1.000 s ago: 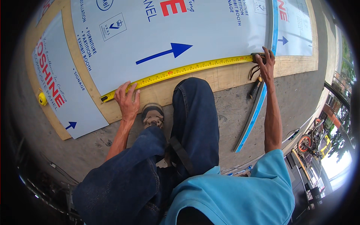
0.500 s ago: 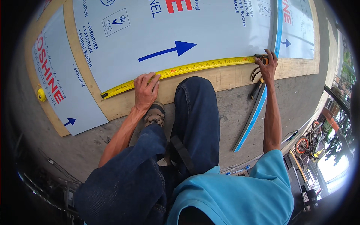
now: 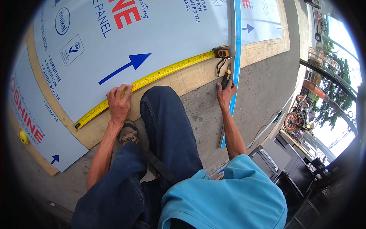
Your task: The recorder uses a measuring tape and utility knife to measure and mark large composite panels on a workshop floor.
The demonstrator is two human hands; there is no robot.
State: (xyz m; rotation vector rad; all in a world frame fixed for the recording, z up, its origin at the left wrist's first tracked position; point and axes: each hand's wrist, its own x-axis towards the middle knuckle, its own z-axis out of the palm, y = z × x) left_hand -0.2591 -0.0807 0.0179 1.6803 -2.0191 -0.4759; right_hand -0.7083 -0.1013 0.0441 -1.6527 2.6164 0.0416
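Note:
A yellow tape measure blade (image 3: 171, 69) is pulled out along the near edge of a large white panel (image 3: 164, 34). Its hooked end sits by the panel's left corner. My left hand (image 3: 119, 102) presses the blade down with curled fingertips. At the far end of the blade, the orange and black tape measure case (image 3: 222, 52) rests untouched beside a long blue-faced straightedge (image 3: 237, 49). Just below the case, my right hand (image 3: 226, 91) is closed on a dark handle with a yellow end, which looks like a utility knife (image 3: 225, 78); its blade cannot be made out.
Plywood (image 3: 183, 84) lies under the panels on the concrete floor (image 3: 194, 110). A second white panel (image 3: 45, 118) is at the left, with a small yellow round thing (image 3: 23, 137) beside it. My knee (image 3: 164, 99) is close to the tape. A motorcycle (image 3: 295, 116) stands at the right.
My right hand has let go of the tape measure case, moved down toward me and taken hold of the utility knife. My left hand stays on the blade. The whole view has shifted and tilted.

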